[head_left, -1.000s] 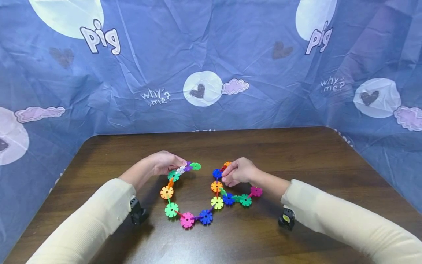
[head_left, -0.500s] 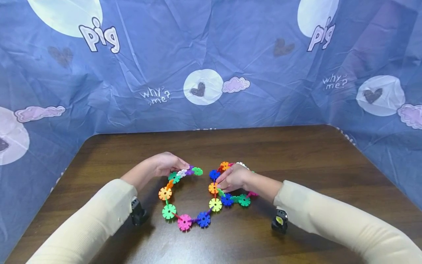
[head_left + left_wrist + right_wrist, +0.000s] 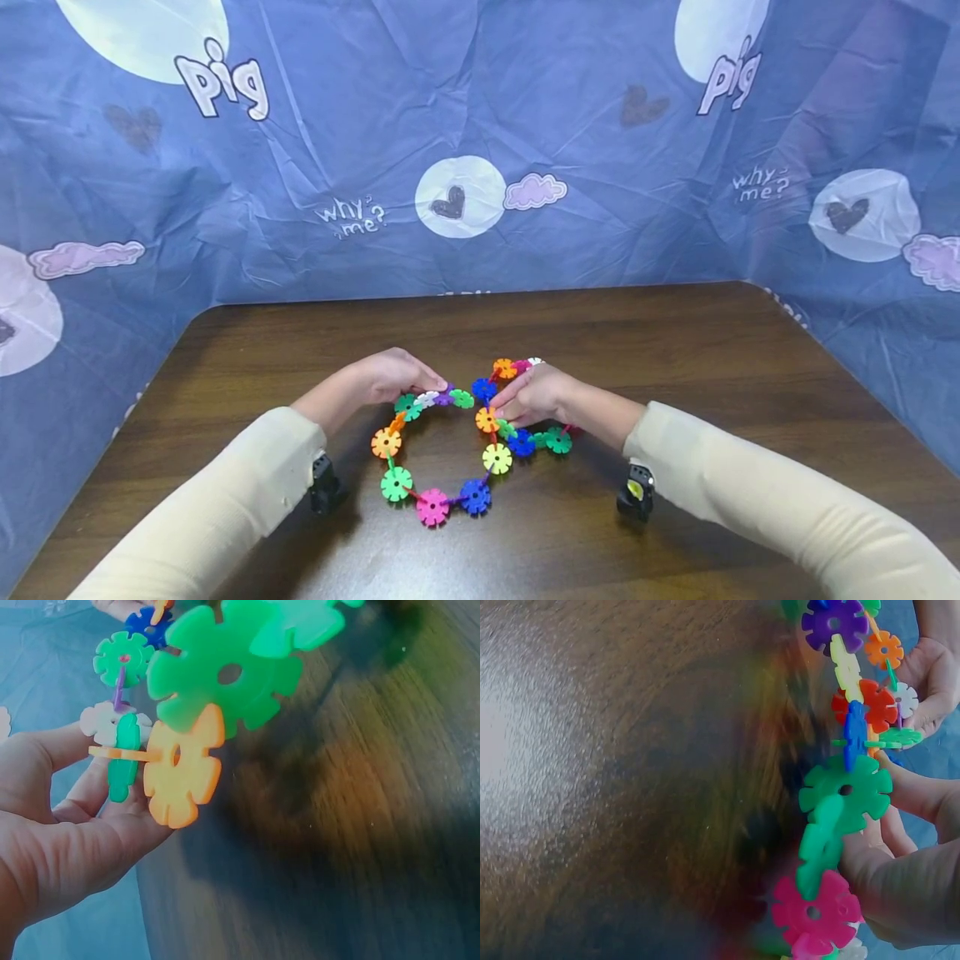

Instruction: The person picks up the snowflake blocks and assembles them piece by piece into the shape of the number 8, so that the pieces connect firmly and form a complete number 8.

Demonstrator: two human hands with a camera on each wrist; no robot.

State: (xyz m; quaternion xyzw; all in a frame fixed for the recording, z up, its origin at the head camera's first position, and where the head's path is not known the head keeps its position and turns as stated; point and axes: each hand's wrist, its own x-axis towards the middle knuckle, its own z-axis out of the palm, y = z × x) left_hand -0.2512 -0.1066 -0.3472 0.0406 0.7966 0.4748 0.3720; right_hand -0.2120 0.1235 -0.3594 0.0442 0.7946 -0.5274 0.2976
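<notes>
A chain of coloured plastic snowflake discs forms an open loop in the head view, with a pink disc [image 3: 432,507] at its near side. My left hand [image 3: 397,375] pinches the chain by a purple disc [image 3: 445,396], beside the light green end disc [image 3: 462,398]. My right hand [image 3: 542,396] holds the other side near an orange disc [image 3: 487,419], below a blue disc [image 3: 484,389]. A small gap separates the green end disc from that side. In the right wrist view, a green disc [image 3: 847,791] hangs before the right fingers, which are partly hidden.
A second stretch of chain curves behind and right of the right hand, with an orange disc [image 3: 505,368] and a dark green disc [image 3: 558,440]. Everything is over a brown wooden table [image 3: 675,350]. Blue printed cloth [image 3: 480,100] hangs behind it.
My left hand has moved right with the end of the chain. My right hand has shifted left, its fingers now lower by the orange disc. The gap between the two sides has narrowed.
</notes>
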